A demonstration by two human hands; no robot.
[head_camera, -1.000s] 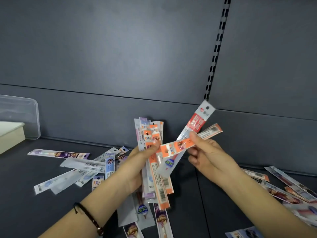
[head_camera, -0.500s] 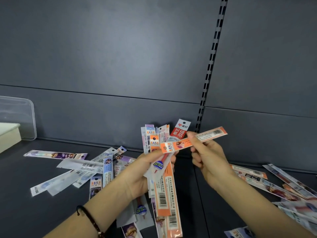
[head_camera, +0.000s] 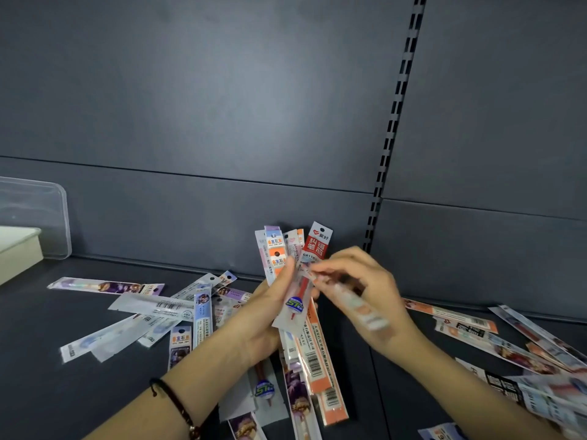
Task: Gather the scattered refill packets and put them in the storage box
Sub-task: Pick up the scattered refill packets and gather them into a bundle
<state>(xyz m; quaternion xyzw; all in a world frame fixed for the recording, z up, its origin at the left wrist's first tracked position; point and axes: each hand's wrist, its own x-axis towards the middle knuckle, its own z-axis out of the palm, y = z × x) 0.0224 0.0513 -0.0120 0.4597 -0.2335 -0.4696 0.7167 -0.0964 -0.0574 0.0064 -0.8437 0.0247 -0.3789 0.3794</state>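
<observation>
We're looking down at a dark grey shelf (head_camera: 63, 392), matt and flat, with a seam running front to back under the hands. Behind it rises a grey back panel (head_camera: 190, 106) in wide horizontal sections, split by a black slotted upright (head_camera: 397, 122). Far left, a clear plastic container (head_camera: 47, 217) stands against the panel, with a cream box (head_camera: 19, 252) just in front of it; which of the two is the storage box, I can't tell.

Refill packets everywhere! One loose heap (head_camera: 152, 308) fans out on the shelf to the left of the arms, another heap (head_camera: 470, 322) lies well apart on the right.

The left hand (head_camera: 263, 315), dark bracelet (head_camera: 174, 404) at the wrist, grips a thick bundle (head_camera: 279, 249) upright above the shelf, thumb pressed across the front. The right hand (head_camera: 371, 293) has its fingers curled round a blurred packet (head_camera: 359, 306), its top end touching the bundle.

Now the print. A red packet (head_camera: 317, 242) at the top of the bundle carries white Chinese characters and "GR110" below them. A round blue sticker (head_camera: 294, 304) reads "ST". An orange packet (head_camera: 330, 389) hanging below the hand shows barcodes. The smaller text is too fine to read.
</observation>
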